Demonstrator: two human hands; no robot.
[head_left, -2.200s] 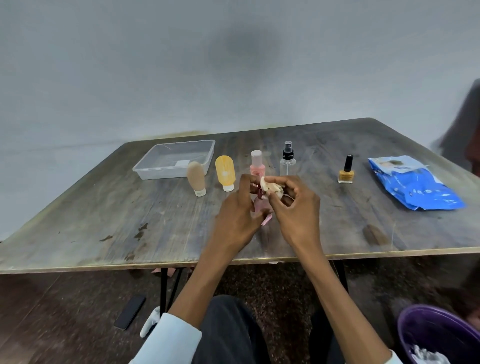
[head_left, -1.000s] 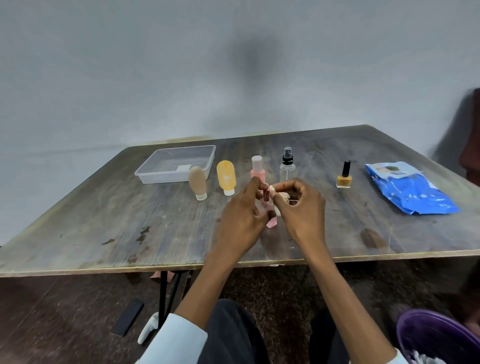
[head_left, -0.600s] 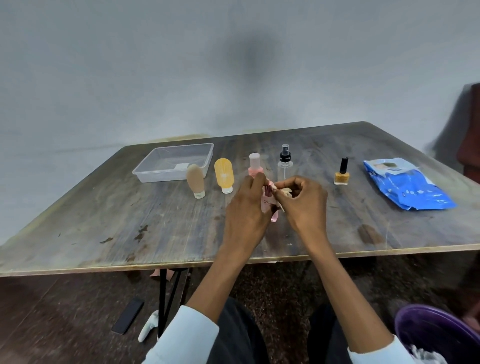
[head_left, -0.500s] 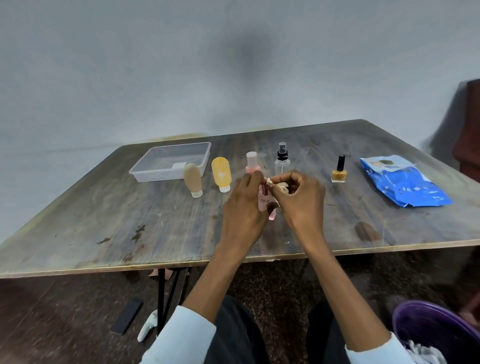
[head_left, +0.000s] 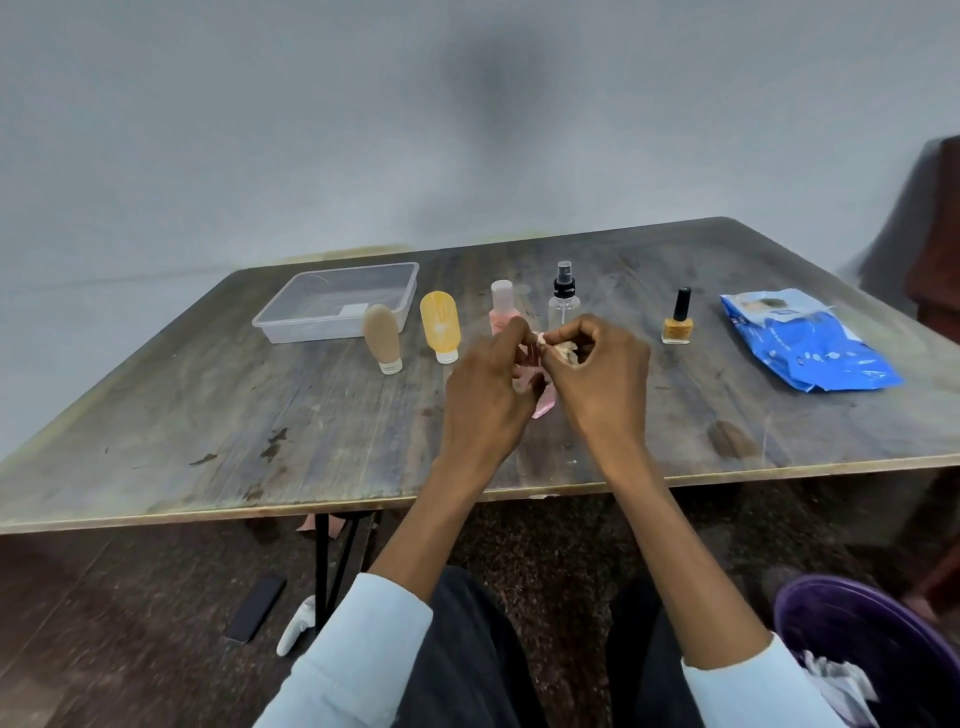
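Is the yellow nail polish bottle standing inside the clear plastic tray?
No, the nail polish bottle stands upright on the table, well to the right of the clear tray.

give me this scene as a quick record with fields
left hand: holds a small pink tube above the table
right hand: pinches a pale wad next to the tube
standing row: tan tube, yellow tube, pink bottle, spray bottle, nail polish
far left: clear tray
right: blue packet
floor: purple bin
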